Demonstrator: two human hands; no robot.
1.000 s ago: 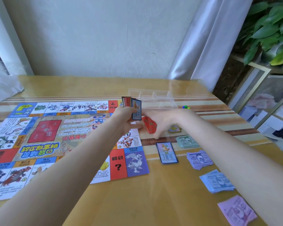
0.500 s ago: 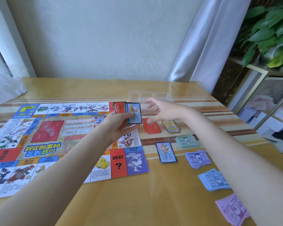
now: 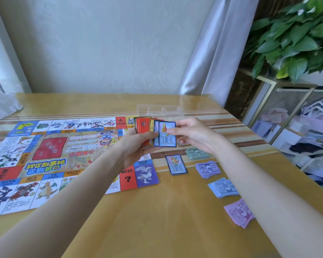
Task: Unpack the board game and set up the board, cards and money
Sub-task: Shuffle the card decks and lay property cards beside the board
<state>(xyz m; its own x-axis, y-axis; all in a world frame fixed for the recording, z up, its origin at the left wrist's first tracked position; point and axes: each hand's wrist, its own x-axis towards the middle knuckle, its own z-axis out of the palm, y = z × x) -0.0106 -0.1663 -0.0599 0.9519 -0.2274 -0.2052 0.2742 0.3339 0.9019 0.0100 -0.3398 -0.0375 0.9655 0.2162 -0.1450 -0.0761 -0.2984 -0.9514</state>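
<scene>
To the left of both hands, the game board [image 3: 50, 155] is lying unfolded flat on the table [image 3: 166, 220], its long axis running left to right and its central title printed upside down to the viewer.

The fanned stack of cards [image 3: 153, 132] is being gripped by the left hand [image 3: 136, 148], fingers curled under it and thumb across the front, the cards upright with their long axes near vertical.

Half a second ago the right hand [image 3: 192, 135] was stretched out flat beyond the fan; now it is being brought back onto it, and the front blue card is being pinched at its right edge. Sorting is judged to be under way, this card probably being destined for the face-up blue card [image 3: 176, 164] just below the right hand.

Further right, four money piles [image 3: 208, 168] are lying in a line alongside the right forearm.
</scene>
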